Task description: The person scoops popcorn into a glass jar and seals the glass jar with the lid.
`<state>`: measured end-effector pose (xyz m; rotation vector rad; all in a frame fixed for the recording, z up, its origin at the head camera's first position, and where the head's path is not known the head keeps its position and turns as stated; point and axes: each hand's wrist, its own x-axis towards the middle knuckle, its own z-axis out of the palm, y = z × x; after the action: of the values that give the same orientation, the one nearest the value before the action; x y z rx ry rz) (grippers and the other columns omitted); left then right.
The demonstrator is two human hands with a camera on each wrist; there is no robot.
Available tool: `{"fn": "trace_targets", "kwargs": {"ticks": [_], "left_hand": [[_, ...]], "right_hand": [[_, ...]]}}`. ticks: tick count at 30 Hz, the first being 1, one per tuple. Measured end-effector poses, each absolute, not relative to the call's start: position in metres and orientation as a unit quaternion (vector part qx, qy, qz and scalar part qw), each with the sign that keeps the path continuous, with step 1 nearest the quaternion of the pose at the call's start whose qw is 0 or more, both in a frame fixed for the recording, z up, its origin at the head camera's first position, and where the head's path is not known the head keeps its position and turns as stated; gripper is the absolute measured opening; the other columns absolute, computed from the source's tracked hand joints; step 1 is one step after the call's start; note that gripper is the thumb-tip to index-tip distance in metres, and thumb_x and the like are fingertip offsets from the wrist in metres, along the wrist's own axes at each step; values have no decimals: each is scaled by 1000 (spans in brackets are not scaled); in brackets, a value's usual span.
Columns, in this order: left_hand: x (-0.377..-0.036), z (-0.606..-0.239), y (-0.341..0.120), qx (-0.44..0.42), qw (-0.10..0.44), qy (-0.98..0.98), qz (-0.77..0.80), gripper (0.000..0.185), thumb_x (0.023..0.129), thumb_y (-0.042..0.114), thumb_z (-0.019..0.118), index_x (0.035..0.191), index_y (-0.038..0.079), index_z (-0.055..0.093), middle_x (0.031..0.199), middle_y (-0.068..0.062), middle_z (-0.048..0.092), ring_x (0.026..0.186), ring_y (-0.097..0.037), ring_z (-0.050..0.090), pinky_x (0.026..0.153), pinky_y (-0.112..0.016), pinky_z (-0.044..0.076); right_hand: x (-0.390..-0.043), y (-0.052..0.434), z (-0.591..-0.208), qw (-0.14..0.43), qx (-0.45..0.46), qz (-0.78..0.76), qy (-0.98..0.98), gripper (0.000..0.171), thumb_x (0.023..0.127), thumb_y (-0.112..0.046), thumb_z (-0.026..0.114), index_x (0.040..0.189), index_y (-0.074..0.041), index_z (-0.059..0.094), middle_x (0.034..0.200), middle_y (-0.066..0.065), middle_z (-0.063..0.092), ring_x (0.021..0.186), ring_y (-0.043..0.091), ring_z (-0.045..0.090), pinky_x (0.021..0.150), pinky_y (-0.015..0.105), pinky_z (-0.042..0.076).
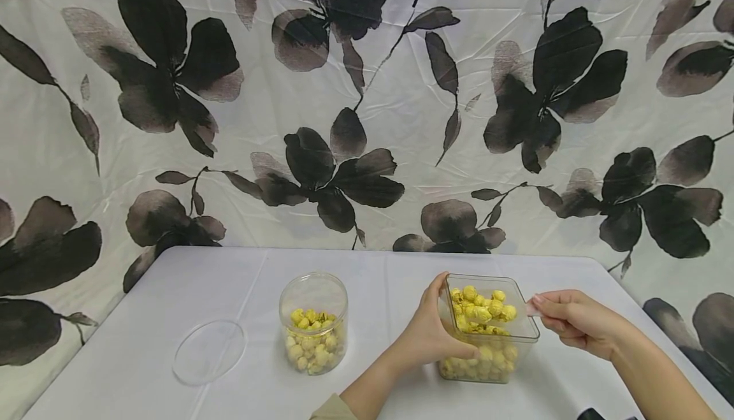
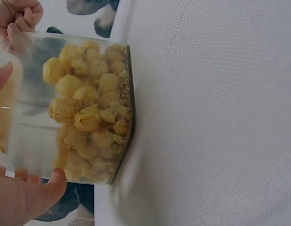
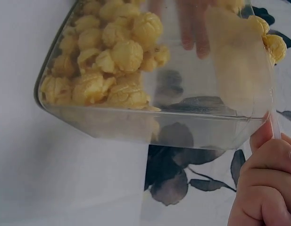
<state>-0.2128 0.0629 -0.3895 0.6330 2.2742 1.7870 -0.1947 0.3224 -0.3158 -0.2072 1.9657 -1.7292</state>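
Observation:
A square clear tub (image 1: 480,362) of yellow popcorn balls stands on the white table (image 1: 172,292), near its front right. My left hand (image 1: 427,334) grips the tub's left side, thumb on the near wall and fingers curled round the far one. Over the tub's mouth sits a clear plastic scoop (image 1: 493,311) loaded with popcorn balls (image 1: 482,310). My right hand (image 1: 568,318) pinches the scoop's thin clear handle at the right. In the left wrist view the tub (image 2: 88,113) is close up with my thumb (image 2: 27,197) against it. The right wrist view shows the scoop (image 3: 183,113) and my right hand (image 3: 268,183).
A round clear jar (image 1: 313,324), partly filled with popcorn balls and with no lid on, stands left of the tub. Its round clear lid (image 1: 209,351) lies flat further left. A flower-printed cloth (image 1: 367,101) hangs behind the table. The table's right edge runs close to my right forearm.

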Motion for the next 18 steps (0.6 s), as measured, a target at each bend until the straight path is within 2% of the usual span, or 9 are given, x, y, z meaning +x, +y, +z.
{"fn": "trace_targets", "kwargs": {"ticks": [11,18], "left_hand": [[-213,-390,63,212,92,765,601,120,56,23,90,148,28,12,147,-2,23,136,-22,24,104,-50,27],[-213,-390,63,213,89,766,601,120,56,23,90,148,28,13,147,-2,23,135,-21,24,105,-49,27]], "right_hand": [[-193,324,-318,254,-85,-642,718,25,100,-18,44,90,-15,67,60,-9,44,45,5,18,42,24,12],[-193,325,-320,251,-92,-651,711,29,101,-15,39,92,-14,67,61,-9,43,45,6,16,42,25,11]]}}
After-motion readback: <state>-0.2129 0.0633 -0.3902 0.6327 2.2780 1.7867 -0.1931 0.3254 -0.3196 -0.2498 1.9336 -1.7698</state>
